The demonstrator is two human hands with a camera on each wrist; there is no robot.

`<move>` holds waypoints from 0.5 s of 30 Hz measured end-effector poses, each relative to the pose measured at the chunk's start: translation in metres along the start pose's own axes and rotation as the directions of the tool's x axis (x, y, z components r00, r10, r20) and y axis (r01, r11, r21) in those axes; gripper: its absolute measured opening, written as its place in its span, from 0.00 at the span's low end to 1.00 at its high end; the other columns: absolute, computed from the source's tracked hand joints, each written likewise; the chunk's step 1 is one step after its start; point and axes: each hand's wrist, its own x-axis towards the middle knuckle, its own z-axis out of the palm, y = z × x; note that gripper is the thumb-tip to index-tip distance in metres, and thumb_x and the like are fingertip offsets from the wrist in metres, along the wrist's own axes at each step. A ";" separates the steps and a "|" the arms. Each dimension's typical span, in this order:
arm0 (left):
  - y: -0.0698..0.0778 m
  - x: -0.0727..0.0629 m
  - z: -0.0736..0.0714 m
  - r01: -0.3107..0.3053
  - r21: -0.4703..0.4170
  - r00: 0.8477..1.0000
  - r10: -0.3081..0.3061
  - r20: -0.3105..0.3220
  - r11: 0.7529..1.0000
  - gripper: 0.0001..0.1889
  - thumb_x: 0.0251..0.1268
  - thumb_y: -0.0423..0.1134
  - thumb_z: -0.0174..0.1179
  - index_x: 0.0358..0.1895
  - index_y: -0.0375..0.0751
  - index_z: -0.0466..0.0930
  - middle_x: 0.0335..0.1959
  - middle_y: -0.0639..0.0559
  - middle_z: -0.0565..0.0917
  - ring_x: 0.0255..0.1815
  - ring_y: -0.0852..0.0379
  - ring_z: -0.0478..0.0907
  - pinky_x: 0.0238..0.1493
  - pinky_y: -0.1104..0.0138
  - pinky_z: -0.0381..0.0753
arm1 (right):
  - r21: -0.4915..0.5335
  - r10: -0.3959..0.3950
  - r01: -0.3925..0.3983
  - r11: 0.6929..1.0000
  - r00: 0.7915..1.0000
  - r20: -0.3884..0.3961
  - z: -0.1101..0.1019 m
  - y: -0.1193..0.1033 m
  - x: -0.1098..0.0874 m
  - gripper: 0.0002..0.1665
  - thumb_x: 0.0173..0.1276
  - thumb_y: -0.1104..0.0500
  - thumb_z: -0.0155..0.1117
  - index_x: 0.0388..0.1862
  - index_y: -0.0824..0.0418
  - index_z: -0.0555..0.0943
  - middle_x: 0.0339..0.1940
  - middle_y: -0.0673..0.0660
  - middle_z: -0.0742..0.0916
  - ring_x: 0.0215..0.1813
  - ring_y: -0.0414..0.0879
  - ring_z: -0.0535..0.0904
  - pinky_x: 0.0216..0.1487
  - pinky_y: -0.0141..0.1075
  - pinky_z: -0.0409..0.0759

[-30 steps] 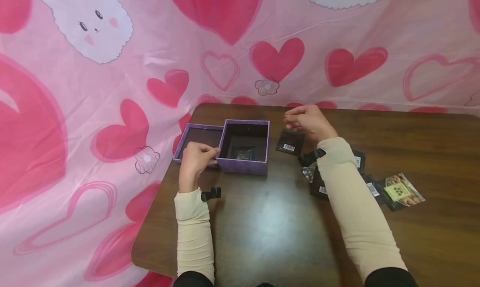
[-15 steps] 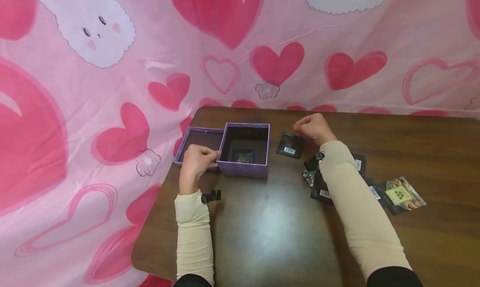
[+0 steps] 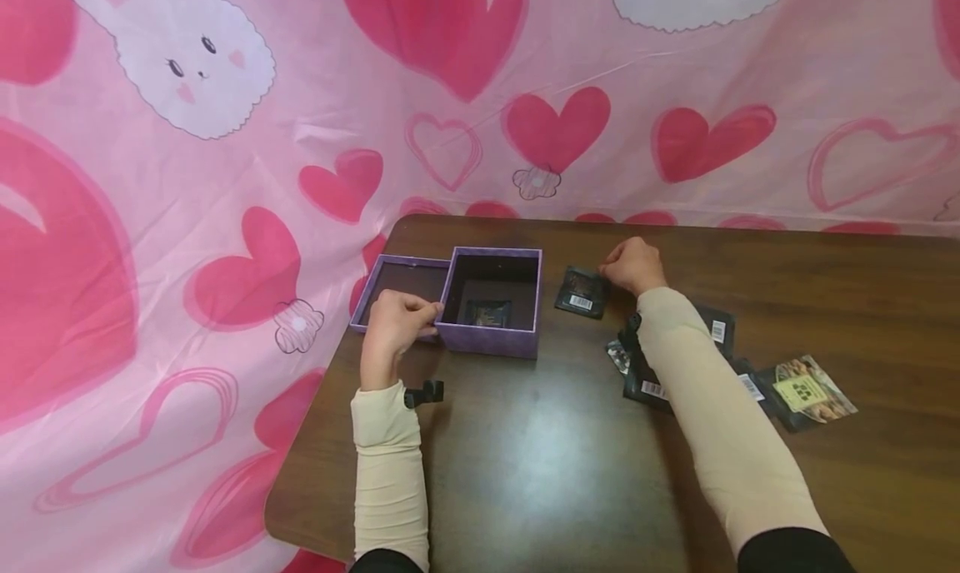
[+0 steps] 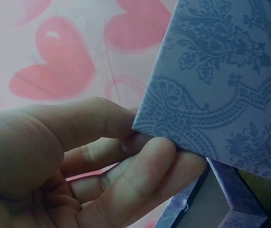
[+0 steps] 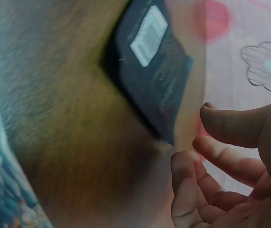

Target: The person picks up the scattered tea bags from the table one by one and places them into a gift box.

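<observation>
A purple patterned box point(image 3: 487, 340) stands with its top off, and one dark packet point(image 3: 489, 313) lies inside. My left hand point(image 3: 393, 327) holds the box's front left corner; in the left wrist view the thumb and fingers meet around that corner point(image 4: 150, 122). The box lid point(image 3: 405, 280) lies inside up, left of the box. To the right, a flat black packet point(image 3: 580, 291) with a white barcode label rests on the table. My right hand point(image 3: 636, 266) is beside its right edge, thumb apart from the bent fingers and nothing between them in the right wrist view.
Several more black packets point(image 3: 716, 327) with barcode labels lie overlapping under and beside the right forearm. Another packet point(image 3: 813, 390) with a food picture and yellow-green label is farther right. A pink heart-print cloth point(image 3: 450, 57) hangs behind the brown wooden table point(image 3: 540, 456).
My right hand has come down and slightly right, from above the black packet to its right edge. The left hand has stayed at the box corner.
</observation>
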 end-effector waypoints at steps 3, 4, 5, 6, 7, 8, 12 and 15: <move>0.000 0.000 -0.001 -0.005 -0.008 1.000 0.005 0.000 1.000 0.09 0.62 0.35 0.71 0.32 0.30 0.90 0.33 0.39 0.88 0.27 0.48 0.88 0.34 0.59 0.87 | -0.033 -0.005 0.005 0.999 1.000 0.007 0.003 0.000 0.000 0.18 0.63 0.56 0.71 0.41 0.71 0.86 0.44 0.69 0.85 0.46 0.63 0.76 0.51 0.54 0.77; 0.000 0.000 -0.001 -0.006 -0.007 1.000 0.006 -0.001 1.000 0.09 0.62 0.35 0.71 0.32 0.30 0.90 0.33 0.39 0.88 0.27 0.48 0.88 0.34 0.59 0.87 | -0.037 -0.003 0.003 0.999 1.000 0.011 0.004 0.000 0.000 0.18 0.63 0.55 0.72 0.40 0.71 0.86 0.43 0.69 0.85 0.46 0.63 0.76 0.51 0.55 0.77; 0.000 0.000 -0.001 -0.007 -0.007 1.000 0.007 0.000 1.000 0.09 0.62 0.35 0.71 0.32 0.30 0.90 0.33 0.39 0.88 0.27 0.49 0.88 0.35 0.59 0.87 | -0.039 -0.002 0.002 0.999 1.000 0.012 0.005 0.001 -0.001 0.18 0.62 0.55 0.72 0.40 0.71 0.86 0.44 0.69 0.85 0.47 0.63 0.76 0.51 0.55 0.76; -0.001 -0.001 -0.001 -0.009 -0.005 1.000 0.009 0.001 1.000 0.09 0.62 0.35 0.71 0.32 0.30 0.90 0.34 0.39 0.88 0.26 0.49 0.88 0.34 0.59 0.87 | -0.038 0.002 -0.001 0.999 1.000 0.011 0.006 0.001 -0.001 0.18 0.62 0.55 0.72 0.40 0.71 0.86 0.44 0.69 0.85 0.47 0.64 0.77 0.52 0.55 0.76; -0.001 -0.001 -0.002 -0.010 -0.003 1.000 0.010 0.003 1.000 0.09 0.62 0.35 0.71 0.32 0.30 0.90 0.34 0.39 0.88 0.26 0.50 0.88 0.34 0.60 0.87 | -0.034 0.007 -0.007 0.999 1.000 0.010 0.008 0.002 -0.001 0.18 0.62 0.56 0.73 0.40 0.71 0.86 0.44 0.69 0.85 0.48 0.64 0.77 0.52 0.56 0.76; -0.001 -0.001 -0.002 -0.012 0.003 1.000 0.012 0.004 1.000 0.09 0.62 0.36 0.71 0.32 0.31 0.90 0.34 0.39 0.88 0.26 0.51 0.88 0.34 0.61 0.87 | -0.031 0.011 -0.011 0.999 1.000 0.006 0.009 0.002 -0.001 0.17 0.61 0.56 0.73 0.40 0.71 0.86 0.45 0.69 0.85 0.49 0.65 0.77 0.54 0.57 0.76; -0.001 -0.002 -0.002 -0.014 0.007 1.000 0.013 0.010 1.000 0.09 0.62 0.36 0.71 0.32 0.31 0.90 0.35 0.39 0.88 0.25 0.52 0.88 0.32 0.64 0.86 | -0.013 0.044 -0.044 0.999 0.999 -0.022 0.013 0.005 -0.001 0.14 0.60 0.59 0.73 0.39 0.70 0.86 0.46 0.68 0.86 0.54 0.68 0.76 0.59 0.58 0.73; 0.000 -0.002 -0.003 -0.009 -0.003 1.000 0.009 0.009 1.000 0.09 0.62 0.35 0.71 0.32 0.30 0.90 0.35 0.39 0.88 0.26 0.52 0.88 0.31 0.64 0.86 | 0.015 0.065 -0.064 0.998 0.997 -0.035 0.014 0.005 -0.003 0.12 0.60 0.61 0.72 0.37 0.69 0.86 0.43 0.67 0.87 0.54 0.67 0.76 0.60 0.57 0.73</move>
